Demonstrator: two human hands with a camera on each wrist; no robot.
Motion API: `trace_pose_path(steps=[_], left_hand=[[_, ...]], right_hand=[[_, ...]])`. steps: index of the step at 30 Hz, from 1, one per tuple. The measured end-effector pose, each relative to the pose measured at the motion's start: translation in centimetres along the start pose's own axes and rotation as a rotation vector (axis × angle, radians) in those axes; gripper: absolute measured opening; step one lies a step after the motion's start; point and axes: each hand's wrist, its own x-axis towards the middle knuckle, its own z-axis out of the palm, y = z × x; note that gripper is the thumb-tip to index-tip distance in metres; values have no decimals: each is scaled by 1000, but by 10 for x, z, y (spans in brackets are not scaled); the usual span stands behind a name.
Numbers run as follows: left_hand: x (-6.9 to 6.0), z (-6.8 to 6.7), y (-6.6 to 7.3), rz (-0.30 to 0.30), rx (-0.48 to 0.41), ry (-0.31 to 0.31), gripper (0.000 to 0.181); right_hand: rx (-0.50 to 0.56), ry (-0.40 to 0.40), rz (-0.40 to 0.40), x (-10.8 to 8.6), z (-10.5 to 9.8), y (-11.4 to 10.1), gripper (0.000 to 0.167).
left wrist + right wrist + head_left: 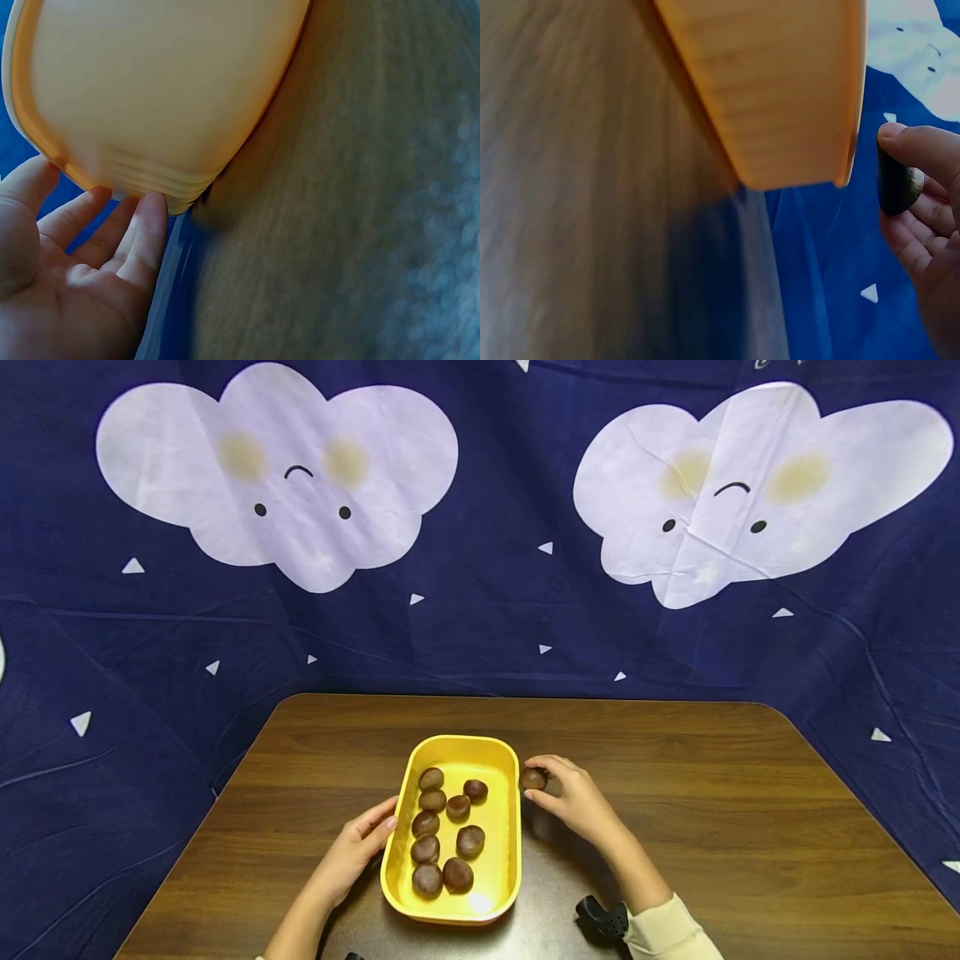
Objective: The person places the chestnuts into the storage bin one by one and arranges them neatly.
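Note:
In the head view a yellow box point(480, 906) without a lid lies lengthwise on the table and holds several brown chestnuts point(470, 842), a column of them along its left side. My left hand point(351, 852) touches the outside of the left wall, its thumb near the rim. Fairly straight fingers meet that wall point(172, 90) in the left wrist view. Just outside the right rim, my right hand point(573, 793) pinches one chestnut point(533, 778) between thumb and fingers. Seen from the right wrist, this chestnut point(896, 180) is apart from the box wall point(780, 97).
The brown wooden table point(712, 793) extends to both sides of the box. Behind it hangs a dark blue cloth point(495, 627) with pale clouds and small triangles. A black strap device point(602, 919) sits at the right wrist, by a cream sleeve point(671, 935).

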Motion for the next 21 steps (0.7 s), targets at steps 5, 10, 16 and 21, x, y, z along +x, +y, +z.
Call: trace_pose_path(steps=[5, 10, 16, 21], left_hand=[[1, 0, 0, 0, 9, 5, 48], [1, 1, 0, 2, 3, 0, 48], [1, 1, 0, 3, -1, 5, 48], [1, 1, 0, -4, -2, 17, 48]], right_hand=[[30, -1, -38, 10, 6, -11, 35], [45, -21, -69, 17, 16, -19, 36], [48, -101, -65, 23, 29, -30, 36], [41, -179, -79, 28, 38, -39, 34]])
